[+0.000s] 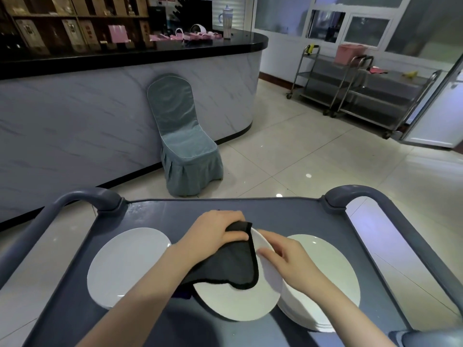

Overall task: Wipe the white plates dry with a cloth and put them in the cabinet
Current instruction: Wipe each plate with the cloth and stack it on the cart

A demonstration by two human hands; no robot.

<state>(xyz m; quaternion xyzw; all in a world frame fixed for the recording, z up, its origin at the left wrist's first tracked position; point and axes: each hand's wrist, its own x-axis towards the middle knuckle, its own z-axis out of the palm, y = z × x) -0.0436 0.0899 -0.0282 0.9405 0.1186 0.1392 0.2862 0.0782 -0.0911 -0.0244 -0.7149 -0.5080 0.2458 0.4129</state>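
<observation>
Your left hand (pixel 215 231) sits just below the centre of the frame, its grip closed on a black cloth (pixel 233 261) that it presses over the far rim of a white plate (pixel 240 301). The cloth drapes down across the upper half of that plate. Your right hand (pixel 288 259) steadies the plate's right edge, fingers curled round the rim and thumb laid on the face, so this grip is closed on the plate too. The plate is tilted, its near edge low at the bottom centre of the frame.

To the right, partly behind your right hand, a stack of white plates (pixel 333 279) rests on the grey cart's surface (pixel 288 214). On the left side a single white plate (pixel 125 264) lies flat on the same surface, apart from the one you hold.

Beyond the cart, mid-frame, a chair in a blue-grey cover (pixel 185 146) stands against a marble-patterned bar counter (pixel 75 121). Steel trolleys (pixel 363 88) stand at the upper right.
</observation>
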